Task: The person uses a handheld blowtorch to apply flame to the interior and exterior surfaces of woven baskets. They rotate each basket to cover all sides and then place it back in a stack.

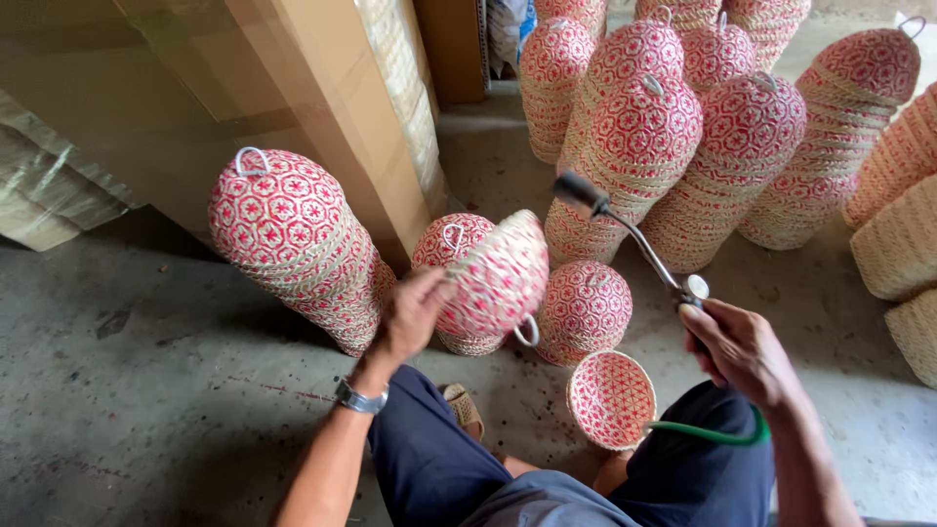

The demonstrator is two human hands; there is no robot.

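My left hand [410, 317] grips the rim of a red-and-white woven basket lid [498, 278], held tilted in the air with its small wire loop hanging below. My right hand [742, 351] holds a gas torch [630, 239] by its handle; the black nozzle points up and away, close to the held lid. A green hose [717, 434] runs from the torch across my lap. Another woven basket [612, 397] lies open side up on the floor between my knees.
Tall stacks of the same red woven lids [293, 244] stand at left and fill the back [683, 146]. Plain tan baskets [903, 234] lie at the right edge. Large cardboard boxes [322, 107] lean at the back left. The floor is bare concrete.
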